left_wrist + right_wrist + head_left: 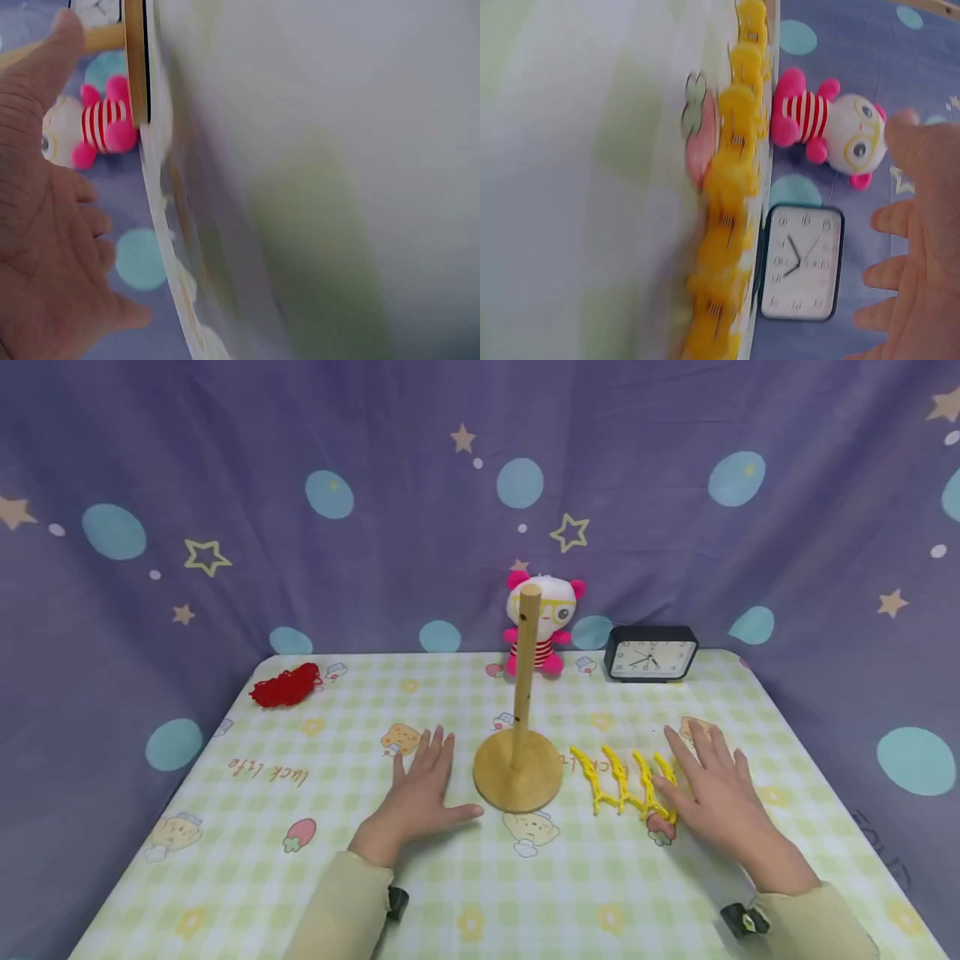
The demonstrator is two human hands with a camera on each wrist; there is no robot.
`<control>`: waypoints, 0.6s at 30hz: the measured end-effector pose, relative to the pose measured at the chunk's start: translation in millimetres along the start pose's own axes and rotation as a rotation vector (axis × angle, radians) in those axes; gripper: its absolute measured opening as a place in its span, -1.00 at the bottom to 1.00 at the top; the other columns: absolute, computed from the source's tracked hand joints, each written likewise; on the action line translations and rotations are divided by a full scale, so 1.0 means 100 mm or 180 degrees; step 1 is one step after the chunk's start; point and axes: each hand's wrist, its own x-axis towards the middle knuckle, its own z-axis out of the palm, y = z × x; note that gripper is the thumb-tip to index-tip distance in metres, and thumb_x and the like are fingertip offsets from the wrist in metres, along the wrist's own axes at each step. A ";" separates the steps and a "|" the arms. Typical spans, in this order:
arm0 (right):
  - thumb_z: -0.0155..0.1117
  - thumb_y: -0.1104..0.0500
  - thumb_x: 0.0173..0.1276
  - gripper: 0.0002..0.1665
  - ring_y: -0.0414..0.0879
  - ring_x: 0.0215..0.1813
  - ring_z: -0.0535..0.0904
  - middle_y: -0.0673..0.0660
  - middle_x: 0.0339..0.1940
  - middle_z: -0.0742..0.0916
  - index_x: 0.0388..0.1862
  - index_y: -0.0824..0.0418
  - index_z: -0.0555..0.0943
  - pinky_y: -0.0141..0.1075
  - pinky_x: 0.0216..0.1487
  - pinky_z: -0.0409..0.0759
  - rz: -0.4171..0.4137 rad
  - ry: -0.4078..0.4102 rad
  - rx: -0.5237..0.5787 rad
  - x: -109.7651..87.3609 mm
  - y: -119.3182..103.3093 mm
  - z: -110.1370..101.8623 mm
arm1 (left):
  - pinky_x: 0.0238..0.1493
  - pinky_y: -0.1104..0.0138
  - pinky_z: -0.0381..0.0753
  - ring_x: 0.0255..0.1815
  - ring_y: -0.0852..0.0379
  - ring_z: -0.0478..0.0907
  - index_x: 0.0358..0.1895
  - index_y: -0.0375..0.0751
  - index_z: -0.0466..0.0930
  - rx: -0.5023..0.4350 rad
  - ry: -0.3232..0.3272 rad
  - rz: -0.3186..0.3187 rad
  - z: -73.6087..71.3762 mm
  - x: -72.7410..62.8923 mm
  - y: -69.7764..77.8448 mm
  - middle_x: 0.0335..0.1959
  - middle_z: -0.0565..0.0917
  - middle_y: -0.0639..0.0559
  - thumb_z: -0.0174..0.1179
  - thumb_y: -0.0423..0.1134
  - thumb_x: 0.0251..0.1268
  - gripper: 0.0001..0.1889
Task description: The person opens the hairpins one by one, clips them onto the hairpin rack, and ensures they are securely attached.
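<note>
My left hand (418, 800) is spread with straight fingers, palm down, low over the checkered tablecloth. Its thumb tip points at the round base of a wooden stand (526, 685), a short gap away. On the right, my right hand (717, 799) is also spread flat and holds nothing. Beside its thumb lies a row of linked yellow plastic pieces (621, 781), overlapped by the thumb tip in the head view. Up close in the right wrist view, small metal coils show along these yellow pieces (731, 180). Each wrist wears a small black device.
A pink and white plush toy (551, 610) sits behind the stand, against the purple curtain. Right of it stands a black-framed clock (651, 654). A red mesh bundle (287, 686) lies at the table's back left. The upright wooden post rises between both hands.
</note>
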 end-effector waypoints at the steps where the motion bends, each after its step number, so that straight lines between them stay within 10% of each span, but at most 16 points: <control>1: 0.03 -0.22 0.48 -0.13 0.37 0.54 -0.31 0.41 0.56 0.00 0.59 0.13 0.05 0.47 0.29 -0.19 0.0030 -0.0006 0.0034 -0.04 0.04 -0.02 | 0.36 -0.35 -0.31 0.58 -0.11 -0.38 0.57 -0.25 -0.24 -0.0072 -0.0104 0.0003 0.01 0.03 0.03 0.59 -0.25 -0.17 0.21 0.47 0.01 0.26; 18: 0.40 -0.33 0.10 0.12 0.45 0.06 0.47 0.60 0.06 0.53 0.20 0.60 0.34 0.24 -0.05 0.49 0.0944 -0.1031 -0.0081 -0.36 0.62 -0.13 | 0.40 -0.29 -0.32 0.59 -0.02 -0.27 0.58 -0.23 -0.27 -0.0170 -0.0648 0.0081 0.15 0.38 0.24 0.60 -0.17 -0.09 0.24 0.44 0.00 0.28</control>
